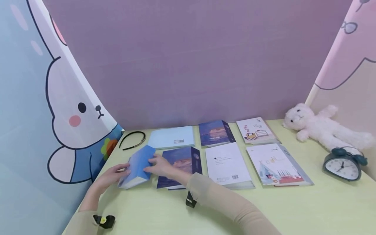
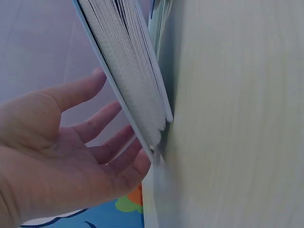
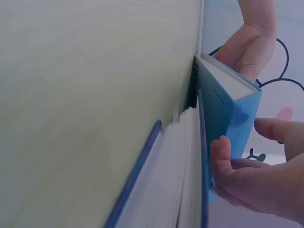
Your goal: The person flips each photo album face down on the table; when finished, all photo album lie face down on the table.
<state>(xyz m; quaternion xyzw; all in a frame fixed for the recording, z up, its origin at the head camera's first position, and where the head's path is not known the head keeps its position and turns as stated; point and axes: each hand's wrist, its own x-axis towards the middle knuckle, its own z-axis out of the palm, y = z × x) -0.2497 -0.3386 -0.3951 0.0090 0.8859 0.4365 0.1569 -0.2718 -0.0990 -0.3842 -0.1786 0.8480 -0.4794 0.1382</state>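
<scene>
A thick blue photo album (image 1: 138, 163) stands tilted at the left side of the table, spine up to the right. My left hand (image 1: 109, 178) lies along its left side; in the left wrist view its loosely spread fingers (image 2: 97, 126) touch the pale cover, and the page edges (image 2: 126, 71) show. From the other side my right hand (image 1: 162, 167) reaches in, thumb and fingers spread at the album's blue spine (image 3: 243, 121). Whether the thumb presses firmly is hard to tell. Below the right hand lies a dark blue sunset-cover album (image 1: 179, 158).
Behind lie a pale blue album (image 1: 171, 137), another sunset album (image 1: 215, 133) and a black headband (image 1: 133, 141). Farther right are a white album (image 1: 227, 163), two illustrated albums (image 1: 274, 164) (image 1: 254, 130), a white plush toy (image 1: 326, 125) and an alarm clock (image 1: 343, 165).
</scene>
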